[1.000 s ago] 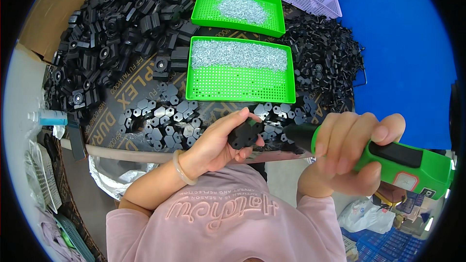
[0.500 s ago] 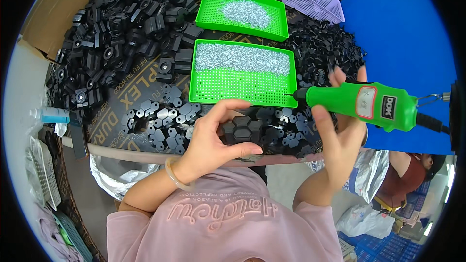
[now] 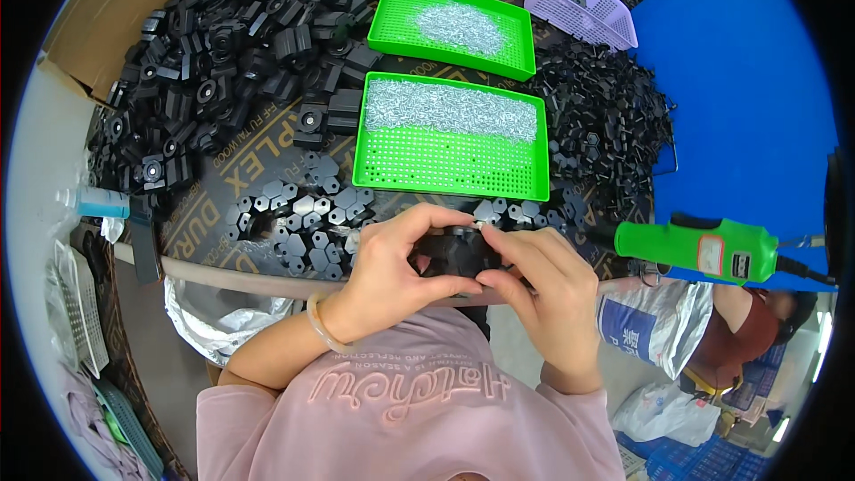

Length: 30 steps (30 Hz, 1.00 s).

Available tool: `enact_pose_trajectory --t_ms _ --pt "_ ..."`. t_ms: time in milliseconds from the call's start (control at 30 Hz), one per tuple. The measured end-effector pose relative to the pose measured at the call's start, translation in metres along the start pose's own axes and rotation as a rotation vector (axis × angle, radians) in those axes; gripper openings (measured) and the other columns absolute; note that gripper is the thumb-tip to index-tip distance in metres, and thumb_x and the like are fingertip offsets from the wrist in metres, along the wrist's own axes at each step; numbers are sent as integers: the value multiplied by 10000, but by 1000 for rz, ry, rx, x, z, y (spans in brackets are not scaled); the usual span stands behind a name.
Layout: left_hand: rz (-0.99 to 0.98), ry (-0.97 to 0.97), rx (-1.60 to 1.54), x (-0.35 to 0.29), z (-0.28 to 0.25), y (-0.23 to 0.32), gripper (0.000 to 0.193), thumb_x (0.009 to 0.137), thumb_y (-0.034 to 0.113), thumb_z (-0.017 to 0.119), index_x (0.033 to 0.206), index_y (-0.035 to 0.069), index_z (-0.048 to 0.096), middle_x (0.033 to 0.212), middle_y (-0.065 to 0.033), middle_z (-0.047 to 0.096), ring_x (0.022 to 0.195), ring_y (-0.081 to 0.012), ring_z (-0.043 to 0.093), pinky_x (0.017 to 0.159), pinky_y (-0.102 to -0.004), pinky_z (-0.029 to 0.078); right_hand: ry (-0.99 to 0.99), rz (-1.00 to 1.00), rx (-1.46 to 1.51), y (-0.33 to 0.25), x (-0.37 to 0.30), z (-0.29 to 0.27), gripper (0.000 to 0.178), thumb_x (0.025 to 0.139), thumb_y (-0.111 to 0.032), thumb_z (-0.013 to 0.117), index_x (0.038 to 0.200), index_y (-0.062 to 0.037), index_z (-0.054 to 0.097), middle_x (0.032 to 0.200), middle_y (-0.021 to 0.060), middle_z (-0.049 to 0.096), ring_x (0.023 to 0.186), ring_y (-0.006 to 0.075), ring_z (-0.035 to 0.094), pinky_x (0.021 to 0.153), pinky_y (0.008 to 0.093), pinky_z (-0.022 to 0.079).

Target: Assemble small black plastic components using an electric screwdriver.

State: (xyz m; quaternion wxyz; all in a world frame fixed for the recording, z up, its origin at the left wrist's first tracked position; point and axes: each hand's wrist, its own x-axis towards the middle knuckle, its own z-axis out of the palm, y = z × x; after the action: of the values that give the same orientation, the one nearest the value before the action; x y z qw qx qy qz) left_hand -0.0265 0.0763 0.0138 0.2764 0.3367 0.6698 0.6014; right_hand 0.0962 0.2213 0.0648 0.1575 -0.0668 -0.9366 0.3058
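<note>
Between my two hands, at the table's near edge, is a black faceted plastic part (image 3: 461,254). My left hand (image 3: 392,258) is closed around its left side, thumb below and fingers above. My right hand (image 3: 543,281) pinches its right side with thumb and fingertips; its palm hides some of that edge. The green electric screwdriver (image 3: 695,248) hangs by its cord to the right, apart from both hands. Thin black hexagon-lobed plates (image 3: 312,232) lie flat just beyond my left hand, and more of them show past my right fingers.
Two green perforated trays hold small silver screws: a near one (image 3: 452,160) and a far one (image 3: 392,31). Heaped black housings (image 3: 240,53) cover the left; small black pieces (image 3: 606,116) lie right, below a purple basket (image 3: 583,9). A blue panel (image 3: 739,107) borders the right. Another person (image 3: 744,330) is at lower right.
My right hand has let go of the electric screwdriver and moved left to grip the black part. The screwdriver now hangs lower and farther right. My left hand still holds the part.
</note>
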Motion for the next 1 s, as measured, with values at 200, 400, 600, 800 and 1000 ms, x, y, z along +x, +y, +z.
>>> enact_pose_trajectory --t_ms 200,400,600,800,1000 --pt "197 89 124 -4 5 -3 486 646 69 836 1085 36 630 992 -79 677 764 -158 665 566 -239 521 156 -188 -78 4 -4 9 419 685 -34 765 1090 13 667 885 113 637 750 253 605 659 362 501" --pt "204 103 125 -5 4 0 536 640 74 863 1112 6 620 1026 -88 687 867 -137 680 663 -236 563 223 -102 47 4 -8 4 409 684 31 751 1084 45 666 886 133 651 747 255 609 664 342 498" --pt "-2 -40 -106 -3 -4 -4 551 656 -3 841 1140 -6 576 1132 -107 647 982 -149 652 711 -236 564 296 27 110 5 -12 -10 392 680 8 768 1061 47 684 881 128 667 740 236 618 659 319 488" --pt "163 35 -177 -1 4 -13 501 648 34 839 1101 2 626 1033 -76 665 830 -113 661 629 -226 574 215 -66 98 4 -10 -5 392 669 -32 782 1047 25 697 862 112 662 744 242 621 640 322 496" --pt "174 18 -72 -2 2 -13 508 642 25 834 1106 3 629 1036 -79 658 807 -125 657 624 -229 569 191 -120 84 3 -7 -3 398 663 -43 785 1047 18 699 851 101 657 732 240 619 631 326 498"
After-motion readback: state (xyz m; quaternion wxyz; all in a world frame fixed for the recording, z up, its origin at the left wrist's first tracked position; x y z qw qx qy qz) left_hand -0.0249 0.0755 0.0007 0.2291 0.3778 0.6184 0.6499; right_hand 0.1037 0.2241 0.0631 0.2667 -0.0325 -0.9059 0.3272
